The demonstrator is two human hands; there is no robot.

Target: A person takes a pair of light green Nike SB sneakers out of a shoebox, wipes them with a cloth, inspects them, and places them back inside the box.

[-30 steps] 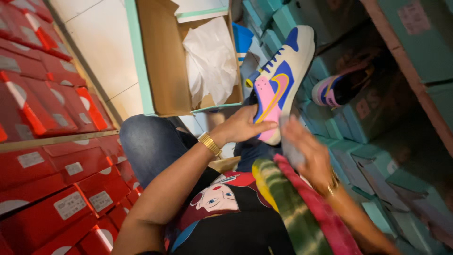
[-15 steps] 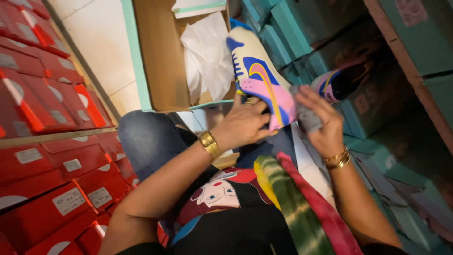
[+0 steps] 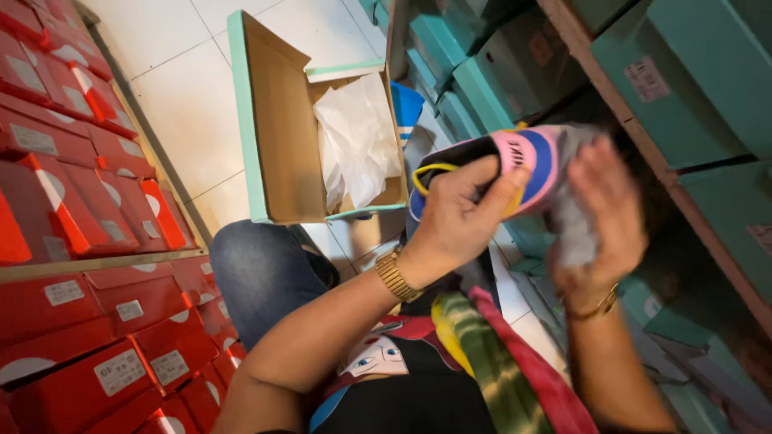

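My left hand (image 3: 462,213) grips a multicoloured sneaker (image 3: 527,165), pink, blue, yellow and black, held sideways in front of me. My right hand (image 3: 603,213) is closed on a crumpled wad of grey paper (image 3: 572,233) pressed against the sneaker's end. Both wrists carry gold bands. An open cardboard shoebox (image 3: 277,128) with a teal rim lies on the white tiled floor beyond my knee, with white tissue paper (image 3: 354,141) inside it.
Red shoeboxes (image 3: 72,209) are stacked along the left. Teal shoeboxes (image 3: 708,88) fill wooden shelves on the right and lie piled on the floor below. My jeans-clad knee (image 3: 257,273) is between the stacks.
I have turned the sneaker from upright to sideways and brought it closer. My right hand has risen with the grey paper to the shoe's end.
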